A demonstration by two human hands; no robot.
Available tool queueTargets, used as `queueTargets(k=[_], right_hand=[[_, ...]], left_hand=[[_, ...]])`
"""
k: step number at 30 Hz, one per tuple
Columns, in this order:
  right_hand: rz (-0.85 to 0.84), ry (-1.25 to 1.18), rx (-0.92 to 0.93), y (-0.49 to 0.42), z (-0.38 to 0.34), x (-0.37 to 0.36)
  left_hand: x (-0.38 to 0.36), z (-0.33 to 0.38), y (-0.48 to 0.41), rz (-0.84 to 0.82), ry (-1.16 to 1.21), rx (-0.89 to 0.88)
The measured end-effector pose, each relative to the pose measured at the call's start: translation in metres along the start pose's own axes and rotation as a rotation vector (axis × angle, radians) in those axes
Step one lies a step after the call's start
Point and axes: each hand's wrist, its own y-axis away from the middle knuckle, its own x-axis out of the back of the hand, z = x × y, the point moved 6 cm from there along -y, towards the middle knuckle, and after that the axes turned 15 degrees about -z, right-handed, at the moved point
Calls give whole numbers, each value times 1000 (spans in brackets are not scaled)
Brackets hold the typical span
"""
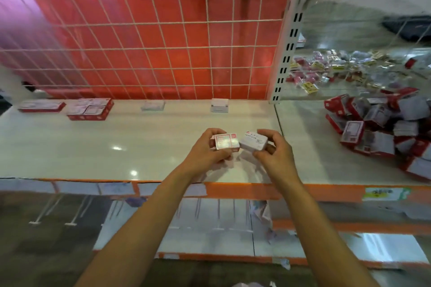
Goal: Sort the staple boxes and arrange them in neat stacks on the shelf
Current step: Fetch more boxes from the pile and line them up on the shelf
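Shelf [116, 137]: white, glossy, with orange front edge [233, 190]; red back panel [151, 42] behind a white wire grid.

At 10 o'clock: flat stack [41, 106] and wider stack [89, 108], red-and-white.

At 12 o'clock: pale box [153, 105] and taller pale box [219, 105] (print too blurred to read).

At 3 o'clock: loose pile [377, 128] of boxes.

At 2 o'clock: small packets [326, 72].

Left hand [207, 154], centre: fingers curled round red-framed box [226, 141].

Right hand [272, 154]: pinching white box [253, 141].

Both boxes are held over the shelf, near corners touching.
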Motion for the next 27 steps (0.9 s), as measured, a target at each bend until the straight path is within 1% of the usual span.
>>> queueTargets(k=[8, 14, 19, 24, 27], right_hand=[[-96, -34, 10, 6, -8, -91], [-118, -70, 30, 18, -11, -134], [-106, -105, 39, 28, -11, -153], [-59, -104, 22, 29, -8, -150], [-78, -97, 2, 21, -8, -146]], left_hand=[[73, -18, 60, 52, 27, 9], [108, -30, 91, 56, 11, -9], [123, -44, 102, 36, 82, -2], [121, -49, 95, -7, 151, -28], [122, -46, 86, -16, 121, -35]])
